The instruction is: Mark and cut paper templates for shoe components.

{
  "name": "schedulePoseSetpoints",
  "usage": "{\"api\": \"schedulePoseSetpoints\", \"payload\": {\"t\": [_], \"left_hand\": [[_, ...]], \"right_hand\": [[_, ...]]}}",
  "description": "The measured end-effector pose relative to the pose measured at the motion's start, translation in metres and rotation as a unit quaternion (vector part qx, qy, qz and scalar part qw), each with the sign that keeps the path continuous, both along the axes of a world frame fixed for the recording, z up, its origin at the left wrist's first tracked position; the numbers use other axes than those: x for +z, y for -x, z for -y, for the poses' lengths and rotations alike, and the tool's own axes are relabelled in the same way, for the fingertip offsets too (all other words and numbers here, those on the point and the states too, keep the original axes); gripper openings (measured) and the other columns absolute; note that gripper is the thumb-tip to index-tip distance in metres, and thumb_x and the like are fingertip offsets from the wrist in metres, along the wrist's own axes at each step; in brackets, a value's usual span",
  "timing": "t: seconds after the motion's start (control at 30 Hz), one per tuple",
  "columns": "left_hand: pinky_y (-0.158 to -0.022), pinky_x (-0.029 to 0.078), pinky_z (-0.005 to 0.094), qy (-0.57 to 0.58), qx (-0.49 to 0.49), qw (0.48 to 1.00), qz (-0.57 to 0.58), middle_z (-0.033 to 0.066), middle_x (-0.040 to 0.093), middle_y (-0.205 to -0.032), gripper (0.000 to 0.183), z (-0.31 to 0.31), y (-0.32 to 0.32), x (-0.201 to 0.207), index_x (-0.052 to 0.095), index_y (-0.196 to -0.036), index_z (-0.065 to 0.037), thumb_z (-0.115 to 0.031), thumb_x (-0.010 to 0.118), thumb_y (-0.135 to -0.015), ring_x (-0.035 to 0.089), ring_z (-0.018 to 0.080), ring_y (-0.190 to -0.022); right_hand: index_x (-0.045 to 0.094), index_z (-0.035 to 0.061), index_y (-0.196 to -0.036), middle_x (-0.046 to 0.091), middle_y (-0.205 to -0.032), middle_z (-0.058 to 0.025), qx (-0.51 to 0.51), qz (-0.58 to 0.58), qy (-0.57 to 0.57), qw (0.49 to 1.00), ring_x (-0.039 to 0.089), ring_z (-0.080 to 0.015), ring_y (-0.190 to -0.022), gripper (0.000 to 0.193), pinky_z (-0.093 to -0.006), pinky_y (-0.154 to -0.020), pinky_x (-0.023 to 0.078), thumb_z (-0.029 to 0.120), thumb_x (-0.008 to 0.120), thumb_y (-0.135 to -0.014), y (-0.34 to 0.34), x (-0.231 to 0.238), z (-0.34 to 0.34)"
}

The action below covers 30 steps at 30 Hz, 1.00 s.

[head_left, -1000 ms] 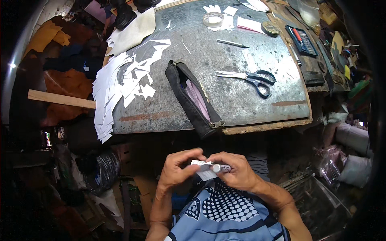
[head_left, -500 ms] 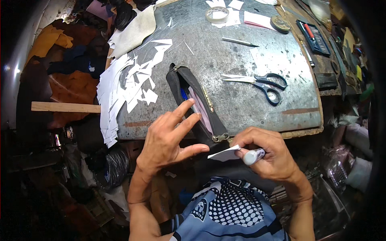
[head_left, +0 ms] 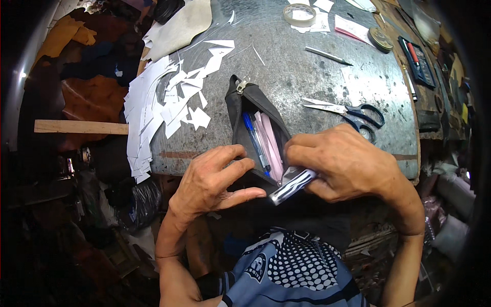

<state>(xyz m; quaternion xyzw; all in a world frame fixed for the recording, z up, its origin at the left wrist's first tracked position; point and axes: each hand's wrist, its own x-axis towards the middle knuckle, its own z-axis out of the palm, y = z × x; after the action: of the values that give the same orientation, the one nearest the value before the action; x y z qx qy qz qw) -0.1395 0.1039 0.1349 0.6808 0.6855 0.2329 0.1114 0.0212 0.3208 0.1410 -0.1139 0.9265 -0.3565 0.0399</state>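
The dark zip pouch (head_left: 237,120) lies open at the table's (head_left: 204,130) near edge, a blue pen (head_left: 254,137) already inside, the striped marker (head_left: 293,187) not yet, pinched in the right hand (head_left: 350,161); whether the left hand (head_left: 207,179), at its left side, grips it, I cannot tell.

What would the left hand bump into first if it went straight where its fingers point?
Most likely the side of the open dark pouch, right by the left hand's fingertips. Depth is unclear, so they may be touching it now.
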Motion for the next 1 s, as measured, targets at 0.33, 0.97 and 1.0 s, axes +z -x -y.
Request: {"api": "schedulePoseSetpoints", "payload": {"t": [0.33, 0.97, 1.0], "left_hand": [[-0.072, 0.051, 0.0358, -0.007, 0.006, 1.0, -0.024, 0.0112, 0.061, -0.097, 0.042, -0.002, 0.001, -0.005, 0.066, -0.095, -0.004, -0.035, 0.08, -0.072, 0.062, 0.0285, -0.089], [-0.074, 0.039, 0.0346, 0.062, -0.158, 0.98, -0.103, 0.0069, 0.052, -0.068, 0.061, -0.038, 0.013, -0.004, 0.057, -0.075, -0.003, -0.064, 0.065, -0.075, 0.051, 0.0232, -0.075], [-0.074, 0.039, 0.0346, 0.064, -0.159, 0.98, -0.102, 0.0069, 0.052, -0.068, 0.061, -0.036, 0.014, -0.003, 0.057, -0.075, -0.003, -0.064, 0.065, -0.075, 0.051, 0.0232, -0.075]], "right_hand": [[0.056, 0.0047, -0.095, 0.061, -0.09, -0.0131, -0.067, 0.009, 0.069, 0.995, 0.063, -0.0362, -0.079, 0.028, -0.0455, -0.066, 0.049, 0.012, 0.063, -0.069, -0.007, -0.01, 0.002], [0.06, 0.0022, -0.096, 0.063, -0.102, -0.0097, 0.018, 0.0, -0.019, 1.0, 0.067, -0.0293, -0.078, 0.033, -0.0397, -0.065, 0.053, 0.016, 0.073, -0.068, -0.016, -0.004, 0.002], [0.06, 0.0019, -0.096, 0.064, -0.103, -0.0099, 0.013, 0.002, -0.016, 1.0, 0.067, -0.0293, -0.078, 0.034, -0.0396, -0.065, 0.053, 0.016, 0.073, -0.068, -0.016, -0.005, 0.002]]}}
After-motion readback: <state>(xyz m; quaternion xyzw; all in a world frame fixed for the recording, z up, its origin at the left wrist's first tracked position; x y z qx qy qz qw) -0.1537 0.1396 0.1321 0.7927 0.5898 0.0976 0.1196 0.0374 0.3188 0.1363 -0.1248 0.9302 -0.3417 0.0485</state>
